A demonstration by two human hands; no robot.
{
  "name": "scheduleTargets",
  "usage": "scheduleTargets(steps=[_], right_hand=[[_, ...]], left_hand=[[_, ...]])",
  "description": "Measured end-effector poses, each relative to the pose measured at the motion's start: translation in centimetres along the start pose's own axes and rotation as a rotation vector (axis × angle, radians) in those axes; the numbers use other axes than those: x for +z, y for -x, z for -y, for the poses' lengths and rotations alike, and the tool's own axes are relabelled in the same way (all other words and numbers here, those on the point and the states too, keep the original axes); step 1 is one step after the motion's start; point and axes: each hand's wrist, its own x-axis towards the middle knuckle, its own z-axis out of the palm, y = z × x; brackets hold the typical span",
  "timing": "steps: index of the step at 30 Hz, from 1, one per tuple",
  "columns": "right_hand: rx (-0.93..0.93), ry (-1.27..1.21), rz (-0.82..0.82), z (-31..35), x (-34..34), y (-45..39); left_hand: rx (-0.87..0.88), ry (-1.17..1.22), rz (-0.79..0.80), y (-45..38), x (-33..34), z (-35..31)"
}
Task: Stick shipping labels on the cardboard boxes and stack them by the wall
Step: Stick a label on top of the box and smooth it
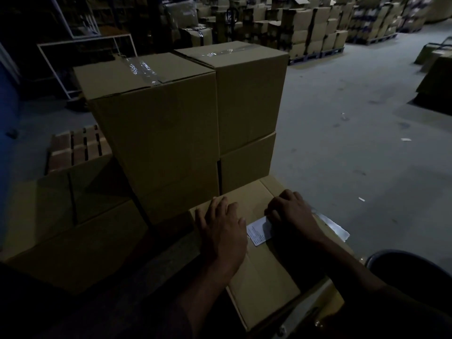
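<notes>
Down low, the left hand [223, 231] lies flat with fingers spread on the top of the near cardboard box [264, 277], its grip pinching nothing. The right hand [291, 211] has fingers curled, fingertips pressing the far edge of the white shipping label [259, 232] lying on that box between the hands. Just beyond stand taped stacked boxes [171, 123]. Right of them, grey concrete floor [354, 143] lies open toward pallets of cartons [315, 30].
</notes>
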Motion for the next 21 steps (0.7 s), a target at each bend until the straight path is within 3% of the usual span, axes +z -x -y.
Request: scheduleTargets(steps=[2, 7, 14, 21], right_hand=[[-0.037, 0.069, 0.041, -0.1, 0.2, -0.4], [0.070, -0.094, 0.113, -1.1, 0.8, -1.9], [0.052, -0.198, 0.173, -0.2, -1.6, -1.6], [0.111, -0.553, 0.121, -0.1, -2.4, -0.7]], left_hand=[[0.001, 0.002, -0.003, 0.0, 0.1, 0.0], [-0.012, 0.018, -0.003, -0.1, 0.4, -0.1], [0.008, 0.013, -0.029, 0.0, 0.3, 0.0], [-0.004, 0.029, 0.010, -0.1, -0.2, -0.1]])
